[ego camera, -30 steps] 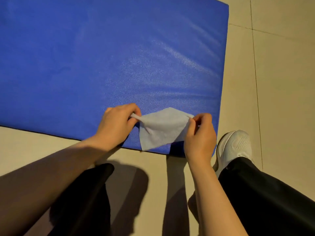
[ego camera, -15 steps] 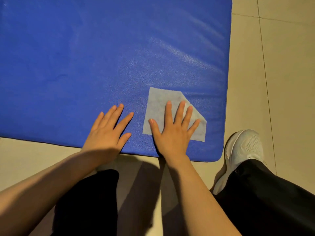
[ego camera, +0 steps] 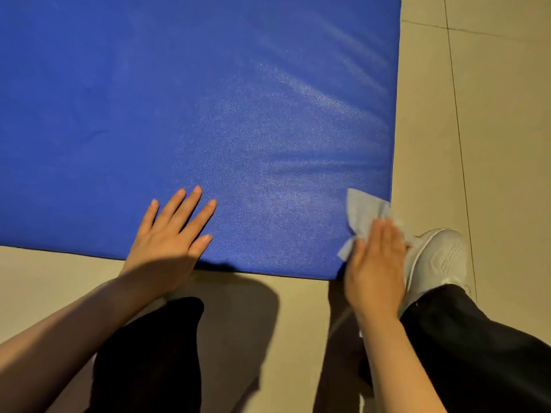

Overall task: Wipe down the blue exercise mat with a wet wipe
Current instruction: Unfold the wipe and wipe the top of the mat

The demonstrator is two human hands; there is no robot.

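Observation:
The blue exercise mat [ego camera: 193,108] fills the upper part of the head view and lies flat on the floor. Its near right corner is by my right foot. My left hand [ego camera: 170,236] rests flat on the mat near its front edge, fingers spread. At the near right corner, my right hand [ego camera: 377,269] presses flat on a pale wet wipe [ego camera: 362,211]. The wipe is crumpled and sticks out above and to the left of my fingers, reaching the mat's right edge. My right hand looks blurred.
Beige floor tiles [ego camera: 492,114] run along the mat's right side and in front of it. My white shoe [ego camera: 438,260] stands just right of the mat's corner. My legs in black trousers [ego camera: 477,353] are at the bottom.
A second ago both hands pinched the wipe spread between them. Then it was laid flat under my right hand, which has since slid it right to the mat's corner, bunching it. My left hand stays flat.

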